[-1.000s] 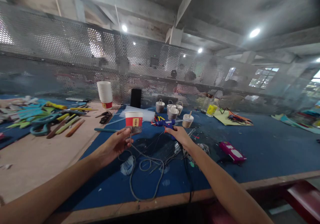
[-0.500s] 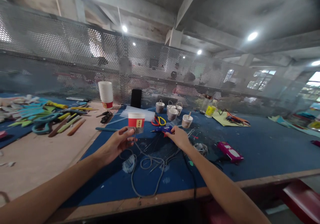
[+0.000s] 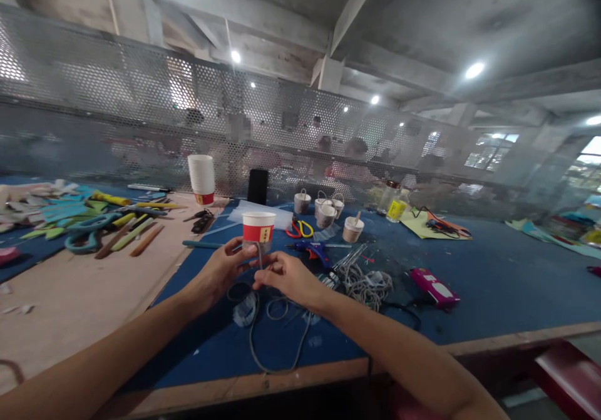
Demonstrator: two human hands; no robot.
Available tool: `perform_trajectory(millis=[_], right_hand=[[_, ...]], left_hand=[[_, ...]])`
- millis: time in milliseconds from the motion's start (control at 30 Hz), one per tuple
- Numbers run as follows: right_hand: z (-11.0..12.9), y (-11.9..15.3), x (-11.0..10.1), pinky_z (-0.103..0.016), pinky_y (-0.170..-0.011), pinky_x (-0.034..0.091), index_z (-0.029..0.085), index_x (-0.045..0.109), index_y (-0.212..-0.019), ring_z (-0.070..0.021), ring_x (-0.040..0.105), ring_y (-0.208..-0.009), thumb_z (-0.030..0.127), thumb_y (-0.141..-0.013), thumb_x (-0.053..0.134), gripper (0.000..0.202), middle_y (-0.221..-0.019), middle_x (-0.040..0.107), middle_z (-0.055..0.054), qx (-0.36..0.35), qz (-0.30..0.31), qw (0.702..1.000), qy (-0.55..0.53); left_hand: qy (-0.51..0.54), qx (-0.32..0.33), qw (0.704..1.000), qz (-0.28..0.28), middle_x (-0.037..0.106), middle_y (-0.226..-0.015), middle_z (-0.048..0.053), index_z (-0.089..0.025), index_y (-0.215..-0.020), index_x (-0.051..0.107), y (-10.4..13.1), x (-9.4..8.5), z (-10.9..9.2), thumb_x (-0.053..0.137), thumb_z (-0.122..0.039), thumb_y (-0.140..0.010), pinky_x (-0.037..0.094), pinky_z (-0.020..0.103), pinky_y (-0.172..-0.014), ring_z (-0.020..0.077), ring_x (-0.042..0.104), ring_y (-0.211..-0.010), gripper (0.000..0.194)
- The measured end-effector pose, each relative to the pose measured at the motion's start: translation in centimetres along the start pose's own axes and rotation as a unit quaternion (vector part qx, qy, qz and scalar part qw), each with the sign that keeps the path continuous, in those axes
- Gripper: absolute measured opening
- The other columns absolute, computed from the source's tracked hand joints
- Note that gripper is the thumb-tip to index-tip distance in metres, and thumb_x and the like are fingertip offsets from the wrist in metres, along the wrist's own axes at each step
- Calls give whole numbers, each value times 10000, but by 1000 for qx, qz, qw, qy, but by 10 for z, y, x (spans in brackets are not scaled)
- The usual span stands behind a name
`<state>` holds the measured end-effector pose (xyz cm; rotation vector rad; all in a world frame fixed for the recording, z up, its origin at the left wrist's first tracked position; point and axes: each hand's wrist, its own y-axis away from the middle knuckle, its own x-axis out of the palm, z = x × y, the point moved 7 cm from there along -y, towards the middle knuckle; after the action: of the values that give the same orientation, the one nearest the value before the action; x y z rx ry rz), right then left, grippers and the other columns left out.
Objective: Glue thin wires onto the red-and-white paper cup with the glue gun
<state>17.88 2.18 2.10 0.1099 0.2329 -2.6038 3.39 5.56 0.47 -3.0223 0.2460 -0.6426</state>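
Note:
A red and white paper cup [image 3: 258, 223] is held upright by my left hand [image 3: 225, 266], its fingers closed round the lower part, where grey cord is wrapped. My right hand [image 3: 286, 276] pinches the grey cord [image 3: 261, 256] just below and in front of the cup. From there the cord's loose length loops over the blue table mat toward the front edge. A blue glue gun [image 3: 313, 251] lies on the mat beyond my right hand, its nozzle pointing left.
Cord-wrapped small cups [image 3: 325, 215] stand behind, beside scissors [image 3: 299, 227] with red and yellow handles. Tangled cord [image 3: 369, 285] lies right, near a magenta device [image 3: 432, 285]. Stacked paper cups [image 3: 201, 179] and assorted tools [image 3: 124, 229] are left. A perforated metal screen [image 3: 282, 151] borders the back.
My right hand has let go of the glue gun, which now lies on the mat. It has moved left to the cup and taken hold of the cord.

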Motion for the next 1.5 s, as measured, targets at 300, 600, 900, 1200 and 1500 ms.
perform_trajectory(millis=[300,600,900,1200,1500], right_hand=[[14,5,-40,-242,-655,449,174,690,-907,-110,586,-561,451,-966,608,295,-577,568,60,-84,-128,987,54],[13,5,-48,-245,-664,453,181,689,-882,-116,595,-568,440,-962,618,281,-580,604,50,-97,-152,981,69],[13,4,-53,-253,-671,459,185,683,-851,-121,599,-567,415,-953,626,258,-575,610,47,-97,-166,978,82],[13,5,-53,-253,-666,451,189,661,-843,-122,593,-566,413,-951,619,252,-573,597,52,-91,-176,975,96],[12,6,-55,-256,-661,448,197,633,-826,-130,589,-575,422,-950,616,257,-569,595,46,-86,-181,974,107]], left_hand=[[-26,-18,999,10,770,-1180,125,-178,-1050,717,5,4,-2,870,-345,-758,571,321,-892,260,727,-1091,370],[-17,-28,999,27,760,-1237,141,-174,-1090,741,8,9,-3,850,-327,-787,578,305,-895,256,734,-1099,356],[1,-34,998,47,759,-1244,118,-189,-1125,754,5,7,5,806,-300,-838,589,288,-916,228,728,-1093,312],[21,-47,998,39,779,-1145,95,-186,-1077,770,7,9,6,844,-260,-798,612,292,-891,208,746,-991,298],[38,-63,997,29,792,-1123,113,-172,-1039,768,6,9,10,901,-260,-719,618,296,-857,233,760,-976,358]])
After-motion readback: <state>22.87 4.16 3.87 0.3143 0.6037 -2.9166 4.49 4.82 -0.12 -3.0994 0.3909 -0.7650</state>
